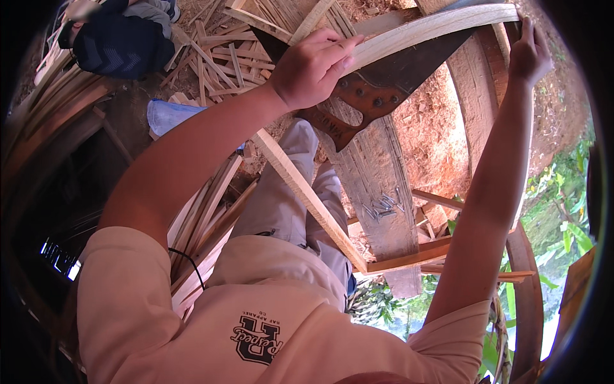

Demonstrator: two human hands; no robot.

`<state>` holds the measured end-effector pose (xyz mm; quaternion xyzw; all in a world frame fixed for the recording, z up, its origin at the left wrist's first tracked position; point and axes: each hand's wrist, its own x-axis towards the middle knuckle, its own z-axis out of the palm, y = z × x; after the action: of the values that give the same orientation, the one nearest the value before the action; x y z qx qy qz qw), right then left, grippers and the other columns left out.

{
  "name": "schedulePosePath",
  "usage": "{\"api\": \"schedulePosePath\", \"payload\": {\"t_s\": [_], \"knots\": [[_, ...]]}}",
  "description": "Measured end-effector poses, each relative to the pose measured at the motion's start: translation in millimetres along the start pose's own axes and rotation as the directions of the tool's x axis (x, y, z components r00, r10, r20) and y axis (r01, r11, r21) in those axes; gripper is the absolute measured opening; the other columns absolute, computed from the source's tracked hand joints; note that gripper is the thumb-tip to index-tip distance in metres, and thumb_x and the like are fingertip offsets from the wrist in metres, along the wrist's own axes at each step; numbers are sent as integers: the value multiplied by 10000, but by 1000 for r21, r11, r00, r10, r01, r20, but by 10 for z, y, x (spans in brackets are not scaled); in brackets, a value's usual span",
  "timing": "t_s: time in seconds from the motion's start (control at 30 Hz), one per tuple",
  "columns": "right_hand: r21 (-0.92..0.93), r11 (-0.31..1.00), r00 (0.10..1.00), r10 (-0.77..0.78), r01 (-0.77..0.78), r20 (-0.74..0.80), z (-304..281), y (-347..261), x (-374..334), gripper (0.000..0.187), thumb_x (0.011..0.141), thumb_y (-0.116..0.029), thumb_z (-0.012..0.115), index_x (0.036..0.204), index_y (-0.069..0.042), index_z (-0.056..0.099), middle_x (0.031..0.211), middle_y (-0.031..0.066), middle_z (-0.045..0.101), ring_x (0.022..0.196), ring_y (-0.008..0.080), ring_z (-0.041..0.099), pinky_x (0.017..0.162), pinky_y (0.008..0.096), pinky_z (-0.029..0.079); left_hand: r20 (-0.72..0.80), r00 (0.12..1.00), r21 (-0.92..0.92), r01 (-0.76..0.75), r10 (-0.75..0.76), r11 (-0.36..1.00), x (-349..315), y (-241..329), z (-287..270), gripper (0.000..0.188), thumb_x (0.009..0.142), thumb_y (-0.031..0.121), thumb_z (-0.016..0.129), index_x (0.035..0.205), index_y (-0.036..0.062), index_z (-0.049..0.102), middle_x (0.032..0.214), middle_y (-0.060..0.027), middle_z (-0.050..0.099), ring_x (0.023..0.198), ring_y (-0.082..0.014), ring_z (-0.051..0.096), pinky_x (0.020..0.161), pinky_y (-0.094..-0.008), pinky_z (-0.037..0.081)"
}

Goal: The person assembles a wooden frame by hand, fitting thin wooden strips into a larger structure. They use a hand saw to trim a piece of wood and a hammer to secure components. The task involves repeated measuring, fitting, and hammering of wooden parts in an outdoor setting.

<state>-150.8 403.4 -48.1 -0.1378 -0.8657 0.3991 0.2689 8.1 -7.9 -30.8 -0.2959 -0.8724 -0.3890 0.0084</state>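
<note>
A pale wooden strip (pixel 441 32) is held up across the far right, bowed by the lens. My left hand (pixel 313 67) is closed on its left end, thumb below and fingers on top. The strip's right end is in my right hand (pixel 531 54), whose fingers are partly hidden. Below the strip rests a handsaw (pixel 374 96) with a dark blade and a worn brown handle, lying over a wide plank (pixel 374 163). Several loose nails (pixel 384 205) are heaped on this plank. Two narrow strips meeting at a corner (pixel 363 265) stand between my body and the plank.
A person in dark clothing (pixel 121 41) is at the far left. Wood offcuts (pixel 233 61) and sawdust (pixel 428 128) cover the ground beyond my legs. Long boards (pixel 54 121) are piled at left, near a blue-white packet (pixel 171 116). Green plants (pixel 569 230) grow on the right.
</note>
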Motion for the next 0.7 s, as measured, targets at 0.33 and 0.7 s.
{"api": "schedulePosePath", "payload": {"t_s": [0.33,0.7], "knots": [[456,852,966,226,-257,123,23,-101,-50,234,994,-263,671,1083,-112,825,945,18,799,865,89,707,824,261,543,-33,998,-14,59,-59,998,-13,58,6,372,971,88,622,1337,44,668,974,-133,674,865,-279,675,775,-381,569],[246,969,998,25,-11,-55,-97,-485,-15,292,1074,-143,526,1125,25,760,1102,132,767,1011,187,712,952,328,558,-57,996,-57,64,-67,996,-11,62,2,395,947,87,648,1340,56,663,1028,-138,677,883,-290,687,767,-387,578]]}}
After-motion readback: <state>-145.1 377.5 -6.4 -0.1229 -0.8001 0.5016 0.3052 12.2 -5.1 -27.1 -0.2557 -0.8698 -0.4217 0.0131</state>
